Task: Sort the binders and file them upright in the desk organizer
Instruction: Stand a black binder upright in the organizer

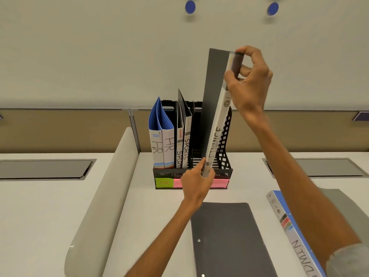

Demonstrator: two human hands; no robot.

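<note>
A black mesh desk organizer [226,158] stands at the back of the white desk. Two blue HR binders [162,144] fill its left slot and two black SPORTS binders [183,144] stand beside them. I hold a black FINANCE binder [216,116] upright and slightly tilted over the organizer's right side. My right hand [249,80] pinches its top corner. My left hand [197,181] grips its bottom end at the organizer's front rim. A black binder [229,238] lies flat on the desk in front. A blue binder [295,232] lies under my right forearm.
Green and pink labels [164,182] are stuck on the organizer's front. A grey curved divider [103,196] runs along the desk's left side. Recessed grey cable hatches [46,169] sit left and right. A partition wall with two blue discs [190,6] rises behind.
</note>
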